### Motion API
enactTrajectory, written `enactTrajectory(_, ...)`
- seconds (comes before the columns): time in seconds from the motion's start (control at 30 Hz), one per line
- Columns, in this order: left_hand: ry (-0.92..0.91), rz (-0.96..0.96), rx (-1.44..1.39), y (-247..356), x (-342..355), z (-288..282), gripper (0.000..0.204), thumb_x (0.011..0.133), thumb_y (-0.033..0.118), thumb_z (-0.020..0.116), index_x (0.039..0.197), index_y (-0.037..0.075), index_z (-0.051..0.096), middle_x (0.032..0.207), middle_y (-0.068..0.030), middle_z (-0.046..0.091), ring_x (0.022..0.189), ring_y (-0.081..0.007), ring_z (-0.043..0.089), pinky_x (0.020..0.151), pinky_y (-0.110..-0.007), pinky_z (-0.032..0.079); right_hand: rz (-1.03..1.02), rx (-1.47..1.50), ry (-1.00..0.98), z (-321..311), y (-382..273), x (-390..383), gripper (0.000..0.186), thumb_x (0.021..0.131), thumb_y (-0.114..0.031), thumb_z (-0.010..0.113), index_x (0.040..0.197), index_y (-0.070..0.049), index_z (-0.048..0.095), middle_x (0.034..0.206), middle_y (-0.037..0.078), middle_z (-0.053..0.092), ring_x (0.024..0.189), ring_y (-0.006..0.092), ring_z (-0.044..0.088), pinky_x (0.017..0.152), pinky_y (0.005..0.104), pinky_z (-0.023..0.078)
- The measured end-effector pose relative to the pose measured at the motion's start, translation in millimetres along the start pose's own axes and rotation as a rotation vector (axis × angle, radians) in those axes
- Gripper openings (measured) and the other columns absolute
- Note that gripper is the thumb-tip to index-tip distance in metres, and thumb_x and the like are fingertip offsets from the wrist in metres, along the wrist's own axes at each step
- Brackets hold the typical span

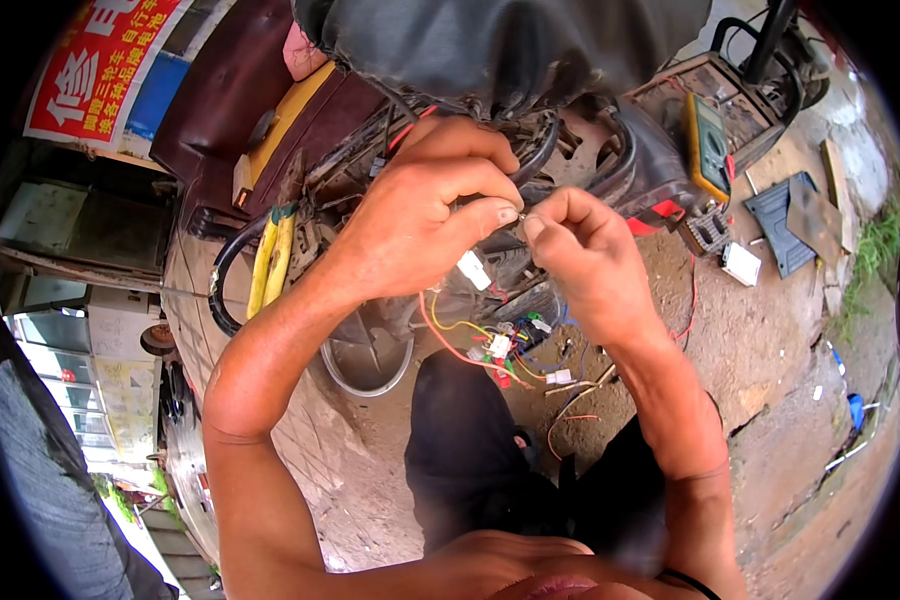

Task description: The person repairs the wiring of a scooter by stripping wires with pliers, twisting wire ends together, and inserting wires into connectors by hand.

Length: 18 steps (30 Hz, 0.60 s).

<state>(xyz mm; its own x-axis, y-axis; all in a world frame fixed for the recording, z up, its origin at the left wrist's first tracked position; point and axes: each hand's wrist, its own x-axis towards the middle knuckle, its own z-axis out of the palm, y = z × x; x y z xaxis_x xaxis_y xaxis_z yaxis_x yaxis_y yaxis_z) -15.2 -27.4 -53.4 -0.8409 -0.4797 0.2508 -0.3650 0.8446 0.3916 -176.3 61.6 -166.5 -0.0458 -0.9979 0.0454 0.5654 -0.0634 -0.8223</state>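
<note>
My left hand (440, 200) and my right hand (580, 245) meet under a black seat (500, 40), each pinching at a tiny metal-looking piece (522, 218) between their fingertips, too small to identify. A white plastic connector (472, 270) hangs just below my left hand. Further down, a tangle of red, yellow and blue wires (450, 347) carries white connectors (499, 346) and coloured ones. Behind my hands, black cables and parts of a worn vehicle body (650, 170) are partly hidden.
Yellow-handled tool (268, 250), likely cutters, lies at left beside a silver ring (367, 389). A yellow multimeter (707, 145) rests at right, near a dark plastic tray (778, 225), board (832, 195) and white box (740, 263). My knees (450, 430) are below. A red banner (100, 70) is upper left.
</note>
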Motion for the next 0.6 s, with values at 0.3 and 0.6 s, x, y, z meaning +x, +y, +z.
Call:
enactTrajectory(0.3, -0.078, -0.017, 0.089, 1, 1, -4, 0.009, 0.092, 0.012, 0.073, 0.096, 0.004, 0.074, 0.119, -0.0082, 0.067, 0.116, -0.0275, 0.059, 0.102, -0.041, 0.047, -0.942, -1.072, 0.26, 3, 9, 7, 0.019, 0.077, 0.0, 0.076, 0.088, -0.006, 0.061, 0.078, 0.011, 0.058, 0.069, 0.0315, 0.058, 0.061, 0.039, 0.048)
enactTrajectory(0.6, -0.061, -0.028, 0.061, 2, -2, -4, 0.01, 0.092, 0.011, 0.072, 0.099, 0.004, 0.075, 0.119, -0.0085, 0.067, 0.115, -0.0262, 0.059, 0.102, -0.04, 0.047, 0.127, -0.114, -0.035, -15, -19, 2, 0.031, 0.105, -0.029, 0.056, 0.099, -0.001, 0.069, 0.081, 0.0, 0.067, 0.067, 0.0089, 0.056, 0.064, 0.0248, 0.044)
